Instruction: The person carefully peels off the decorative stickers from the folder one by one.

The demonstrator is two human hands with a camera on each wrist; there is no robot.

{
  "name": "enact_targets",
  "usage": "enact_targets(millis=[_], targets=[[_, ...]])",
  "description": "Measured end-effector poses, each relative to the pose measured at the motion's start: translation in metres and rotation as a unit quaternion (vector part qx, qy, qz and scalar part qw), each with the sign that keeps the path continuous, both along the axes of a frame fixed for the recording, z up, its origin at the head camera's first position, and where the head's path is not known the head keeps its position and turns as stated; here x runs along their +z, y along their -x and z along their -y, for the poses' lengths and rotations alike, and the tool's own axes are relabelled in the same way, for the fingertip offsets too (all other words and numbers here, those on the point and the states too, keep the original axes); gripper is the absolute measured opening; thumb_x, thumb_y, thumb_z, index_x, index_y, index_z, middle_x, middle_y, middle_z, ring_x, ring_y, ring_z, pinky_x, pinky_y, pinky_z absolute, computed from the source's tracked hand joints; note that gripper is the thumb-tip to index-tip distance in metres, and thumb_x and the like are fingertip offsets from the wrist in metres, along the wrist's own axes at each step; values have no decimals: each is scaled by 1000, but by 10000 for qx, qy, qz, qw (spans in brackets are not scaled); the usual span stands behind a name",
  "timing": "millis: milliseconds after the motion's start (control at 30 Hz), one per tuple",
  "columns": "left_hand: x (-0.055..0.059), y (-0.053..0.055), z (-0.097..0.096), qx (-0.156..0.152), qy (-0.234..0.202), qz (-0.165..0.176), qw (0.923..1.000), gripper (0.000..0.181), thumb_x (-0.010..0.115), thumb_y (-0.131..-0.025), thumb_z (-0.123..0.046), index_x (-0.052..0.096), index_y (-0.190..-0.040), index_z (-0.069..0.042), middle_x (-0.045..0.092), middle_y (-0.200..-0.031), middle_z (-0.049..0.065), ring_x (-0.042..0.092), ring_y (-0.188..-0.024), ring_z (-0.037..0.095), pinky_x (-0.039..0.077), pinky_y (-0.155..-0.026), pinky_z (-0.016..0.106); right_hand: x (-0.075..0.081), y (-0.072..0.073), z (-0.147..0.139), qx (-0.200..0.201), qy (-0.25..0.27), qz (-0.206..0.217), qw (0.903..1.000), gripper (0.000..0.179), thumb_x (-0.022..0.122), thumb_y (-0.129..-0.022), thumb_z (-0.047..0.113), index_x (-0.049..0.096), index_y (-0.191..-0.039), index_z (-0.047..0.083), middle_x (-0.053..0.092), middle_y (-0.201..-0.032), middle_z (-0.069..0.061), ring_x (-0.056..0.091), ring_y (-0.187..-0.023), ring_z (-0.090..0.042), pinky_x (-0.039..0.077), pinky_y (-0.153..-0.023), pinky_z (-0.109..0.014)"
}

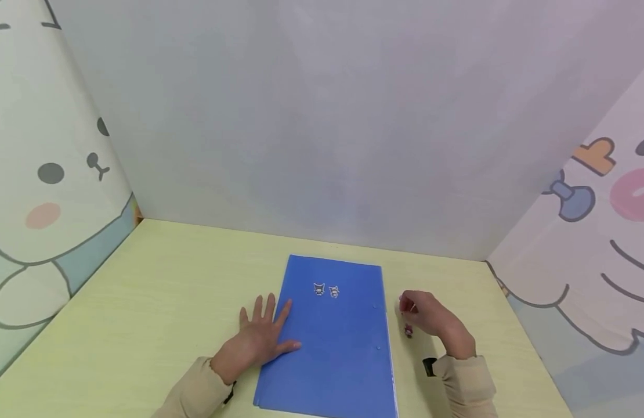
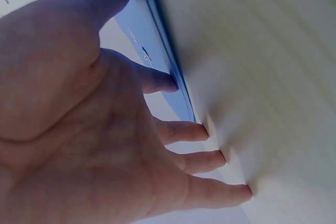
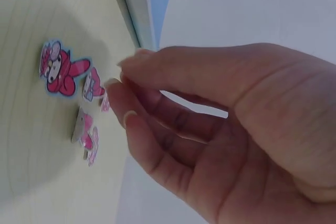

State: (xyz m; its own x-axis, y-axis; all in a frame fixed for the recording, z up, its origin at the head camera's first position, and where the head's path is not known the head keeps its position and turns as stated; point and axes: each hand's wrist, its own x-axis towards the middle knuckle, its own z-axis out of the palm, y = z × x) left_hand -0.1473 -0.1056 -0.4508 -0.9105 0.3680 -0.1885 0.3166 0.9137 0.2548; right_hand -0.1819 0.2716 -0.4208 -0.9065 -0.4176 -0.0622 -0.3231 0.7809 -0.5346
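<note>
A blue folder lies flat, with two small cartoon character stickers near its top. My left hand is spread over its left edge. The thumb and index finger rest on the folder, the other fingertips on the table. To the right of the folder, my right hand has bent fingers, thumb and fingertips close together, nothing visible between them. Its fingertips are close to several pink cartoon stickers on the table. One shows a red-hooded figure sticker; another is a pink and white sticker.
The pale yellow table meets a plain grey-white wall sheet at the back. Side sheets with cartoon animals flank it at left and right. A dark band shows at the right sleeve.
</note>
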Motion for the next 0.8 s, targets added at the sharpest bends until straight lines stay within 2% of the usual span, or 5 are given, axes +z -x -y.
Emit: enact_targets(millis=[233, 467, 800], targets=[[0, -1, -2, 51, 20, -49, 10000, 87, 63, -94, -61, 40, -156, -5, 30, -159, 31, 23, -147, 55, 23, -108, 77, -1, 5, 9, 84, 105, -453, 9989, 13, 63, -91, -12, 58, -91, -1, 58, -82, -1, 53, -74, -12, 47, -64, -31], [1, -3, -3, 76, 127, -143, 9998, 86, 64, -94, -62, 42, -156, -7, 31, -158, 30, 25, -147, 54, 25, -108, 76, -5, 12, 18, -198, 17, -678, 9975, 7, 64, -94, -7, 61, -94, -1, 59, -84, -1, 56, -77, -12, 50, -68, -31], [1, -3, -4, 64, 253, -249, 9993, 86, 63, -93, -63, 43, -155, -8, 33, -157, 29, 28, -146, 53, 27, -108, 75, -4, 18, 33, -159, -83, -1332, 9909, 10, 70, -93, -6, 64, -101, -4, 61, -90, -6, 62, -83, -21, 55, -72, -36]])
